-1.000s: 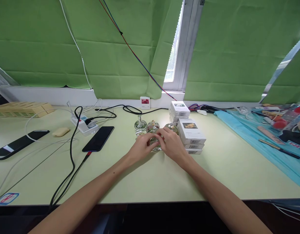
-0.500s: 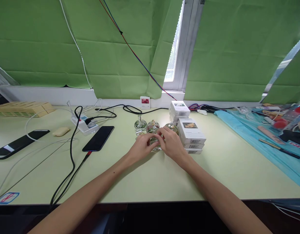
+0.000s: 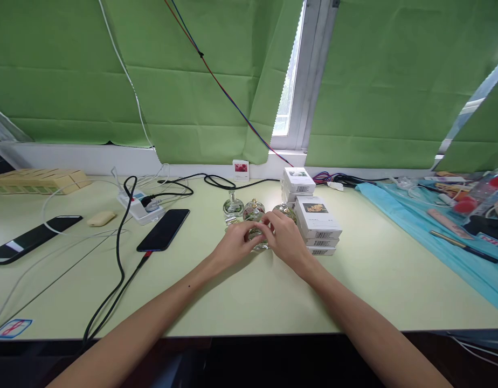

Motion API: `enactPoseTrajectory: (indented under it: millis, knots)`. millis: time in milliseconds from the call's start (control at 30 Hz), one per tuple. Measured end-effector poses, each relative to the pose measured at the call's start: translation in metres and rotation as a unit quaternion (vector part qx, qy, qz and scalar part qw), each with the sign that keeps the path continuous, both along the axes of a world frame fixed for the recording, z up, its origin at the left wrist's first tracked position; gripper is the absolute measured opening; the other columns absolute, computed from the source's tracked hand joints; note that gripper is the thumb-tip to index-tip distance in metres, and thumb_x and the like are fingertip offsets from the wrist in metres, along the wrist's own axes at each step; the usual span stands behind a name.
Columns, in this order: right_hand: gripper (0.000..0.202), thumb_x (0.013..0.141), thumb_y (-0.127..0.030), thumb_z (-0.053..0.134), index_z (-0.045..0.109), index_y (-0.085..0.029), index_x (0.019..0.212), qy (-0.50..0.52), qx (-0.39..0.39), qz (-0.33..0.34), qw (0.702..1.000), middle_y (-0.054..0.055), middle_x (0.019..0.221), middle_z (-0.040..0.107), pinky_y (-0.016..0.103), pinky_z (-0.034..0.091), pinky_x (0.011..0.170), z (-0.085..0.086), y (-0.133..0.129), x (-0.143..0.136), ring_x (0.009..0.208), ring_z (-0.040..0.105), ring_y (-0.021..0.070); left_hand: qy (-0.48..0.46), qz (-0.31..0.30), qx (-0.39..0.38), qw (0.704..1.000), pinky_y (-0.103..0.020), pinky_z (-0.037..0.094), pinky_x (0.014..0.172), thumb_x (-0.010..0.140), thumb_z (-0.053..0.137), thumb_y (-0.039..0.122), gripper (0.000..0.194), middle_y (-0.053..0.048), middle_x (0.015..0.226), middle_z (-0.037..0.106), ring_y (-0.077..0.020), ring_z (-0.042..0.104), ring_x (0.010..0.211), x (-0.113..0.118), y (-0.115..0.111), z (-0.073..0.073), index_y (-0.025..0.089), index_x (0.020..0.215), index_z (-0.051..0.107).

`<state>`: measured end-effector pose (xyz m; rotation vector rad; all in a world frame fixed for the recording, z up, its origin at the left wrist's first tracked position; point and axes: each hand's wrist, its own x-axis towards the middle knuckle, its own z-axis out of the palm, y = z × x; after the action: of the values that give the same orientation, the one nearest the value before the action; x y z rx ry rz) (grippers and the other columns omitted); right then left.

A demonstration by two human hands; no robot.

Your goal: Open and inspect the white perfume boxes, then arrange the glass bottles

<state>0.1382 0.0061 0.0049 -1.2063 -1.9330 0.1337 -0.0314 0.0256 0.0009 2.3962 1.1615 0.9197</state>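
My left hand (image 3: pixel 235 242) and my right hand (image 3: pixel 286 237) meet over a small round glass bottle (image 3: pixel 260 246) on the table. The fingers of both are closed around its top and hide most of it. Just behind stands a similar glass bottle (image 3: pixel 254 207) with a gold-coloured top. To its left is another clear glass bottle (image 3: pixel 233 206), with more glass (image 3: pixel 231 220) in front of it. A further glass bottle (image 3: pixel 287 209) shows beyond my right hand, partly covered by it. Close on the right rises a stack of white boxes (image 3: pixel 319 225) with a picture on top.
Behind that stack is a second stack of white boxes (image 3: pixel 298 182). A phone (image 3: pixel 163 230) with a black cable and a white power strip (image 3: pixel 142 207) lie left. A blue sheet (image 3: pixel 419 226) with a pen (image 3: pixel 463 247) covers the right. A small card (image 3: pixel 241 171) stands at the back.
Both hands stay at the same bottle; their fingers have shifted only very slightly. The other bottles and the boxes have not moved.
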Motion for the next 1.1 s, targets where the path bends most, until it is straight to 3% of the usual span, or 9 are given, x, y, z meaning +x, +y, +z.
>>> enactPoseTrajectory:
  millis: [700, 1100]
  knots:
    - [0.014, 0.098, -0.028, 0.057, 0.066, -0.019, 0.104, 0.008, -0.006, -0.010, 1.000, 0.007, 0.101, 0.066, 0.031, 0.049, 0.071, 0.0005, -0.0045, -0.0013, 0.072, 0.061, 0.0166, 0.006, 0.003, 0.010, 1.000, -0.025, 0.036, 0.060, 0.089, 0.057, 0.025, 0.015, 0.002, 0.070, 0.062, -0.0105, 0.045, 0.058, -0.0022, 0.0019, -0.0045, 0.017, 0.087, 0.069]
    - [0.012, 0.096, -0.019, 0.055, 0.067, -0.020, 0.096, 0.044, -0.025, 0.024, 0.998, 0.006, 0.095, 0.065, 0.029, 0.049, 0.069, -0.0024, 0.0000, -0.0002, 0.076, 0.060, 0.0172, 0.005, -0.003, 0.010, 1.000, -0.026, 0.038, 0.061, 0.092, 0.059, 0.034, 0.020, 0.000, 0.076, 0.067, -0.0114, 0.049, 0.058, -0.0026, 0.0017, -0.0050, 0.019, 0.095, 0.073]
